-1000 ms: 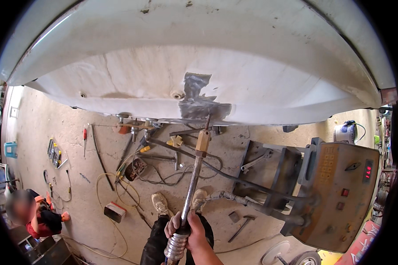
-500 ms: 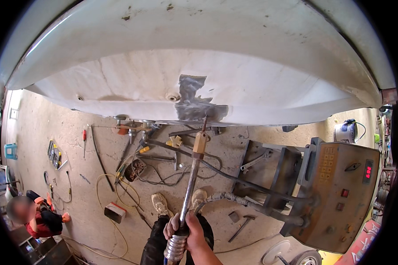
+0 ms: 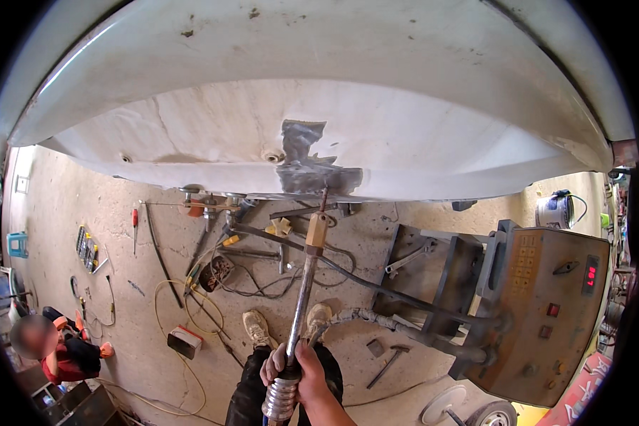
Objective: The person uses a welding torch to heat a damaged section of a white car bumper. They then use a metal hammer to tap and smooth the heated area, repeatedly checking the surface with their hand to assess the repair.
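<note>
A long slide hammer dent puller (image 3: 304, 298) runs from my hands up to a white car body panel (image 3: 213, 128). Its thin tip meets the lower edge of a bare grey metal patch (image 3: 309, 160) on that panel; whether it is fixed there I cannot tell. Behind the tip is a brass-coloured hex block, then a shiny steel shaft and a ribbed metal weight (image 3: 280, 399). My left hand (image 3: 274, 365), in a greyish glove, is wrapped round the tool just above the weight. Closed on the same spot from the other side is my bare right hand (image 3: 311, 375).
A brown welding machine (image 3: 547, 312) with a lit red display stands at right, its thick cable (image 3: 397, 325) crossing the floor. A hammer (image 3: 388, 367), a red screwdriver (image 3: 135, 231), hoses and a small box (image 3: 184, 342) lie about. Another person (image 3: 71, 348) crouches at lower left.
The panel and the dent puller's tip appear shifted slightly left in the view. Both hands keep the same hold on the tool.
</note>
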Available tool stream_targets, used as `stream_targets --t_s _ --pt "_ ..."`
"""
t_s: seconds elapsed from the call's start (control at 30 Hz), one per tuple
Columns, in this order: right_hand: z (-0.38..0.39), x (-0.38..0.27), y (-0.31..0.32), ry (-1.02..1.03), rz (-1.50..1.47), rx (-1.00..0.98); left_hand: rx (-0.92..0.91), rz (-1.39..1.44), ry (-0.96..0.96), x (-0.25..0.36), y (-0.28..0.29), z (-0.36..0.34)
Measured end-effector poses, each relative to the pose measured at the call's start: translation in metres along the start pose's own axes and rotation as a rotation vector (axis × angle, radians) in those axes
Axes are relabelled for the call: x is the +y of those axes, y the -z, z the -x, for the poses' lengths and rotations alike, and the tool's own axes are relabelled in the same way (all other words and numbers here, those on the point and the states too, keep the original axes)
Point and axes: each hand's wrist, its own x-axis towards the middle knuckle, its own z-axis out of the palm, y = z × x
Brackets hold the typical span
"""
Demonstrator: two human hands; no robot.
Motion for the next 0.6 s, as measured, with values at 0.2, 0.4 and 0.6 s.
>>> stream_targets --t_s 0.2,0.4,0.6 --pt "0.002 0.001 0.001 -0.002 -0.019 0.010 -0.006 0.007 -0.007 -0.004 0.001 0.000" --pt "-0.008 -0.010 -0.001 -0.036 0.029 0.046 -0.011 0.016 -0.018 -0.012 0.002 0.002" --pt "0.003 0.003 -0.005 0.029 0.015 0.056 -0.013 0.032 -0.027 -0.027 0.006 0.005"
